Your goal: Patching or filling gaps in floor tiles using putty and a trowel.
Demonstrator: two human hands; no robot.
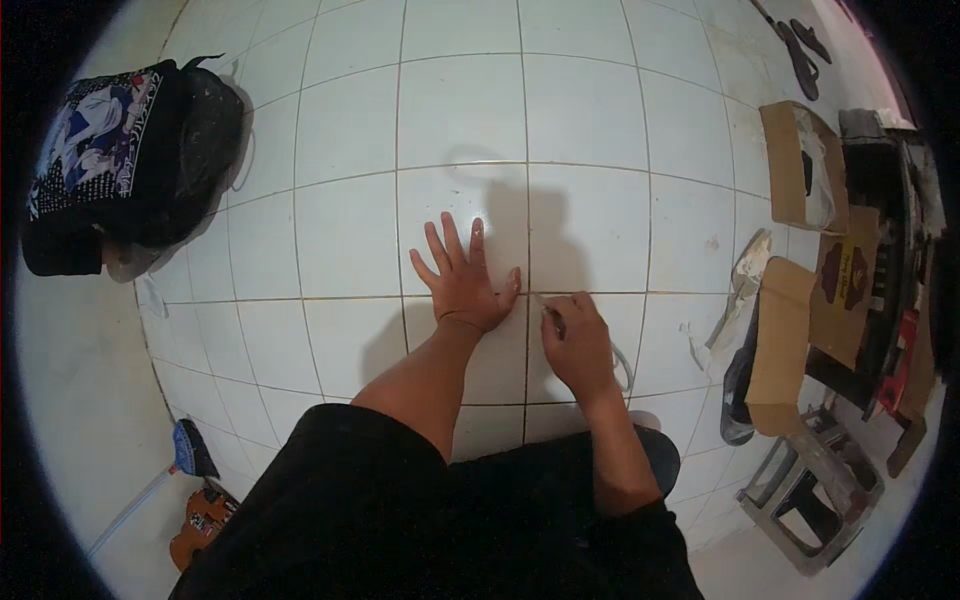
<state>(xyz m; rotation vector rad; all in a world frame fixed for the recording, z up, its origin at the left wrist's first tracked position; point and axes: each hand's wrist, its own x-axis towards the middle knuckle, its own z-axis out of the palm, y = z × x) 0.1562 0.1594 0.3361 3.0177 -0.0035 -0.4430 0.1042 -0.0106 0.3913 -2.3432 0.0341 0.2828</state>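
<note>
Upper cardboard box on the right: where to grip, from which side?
Probably the rim of the upper cardboard box's left wall, coming from the left: thumb outside, fingers inside. That wall faces the tiled floor, and the box's opening shows toward the camera, so the edge looks reachable. The right side is crowded by dark clutter.
</note>
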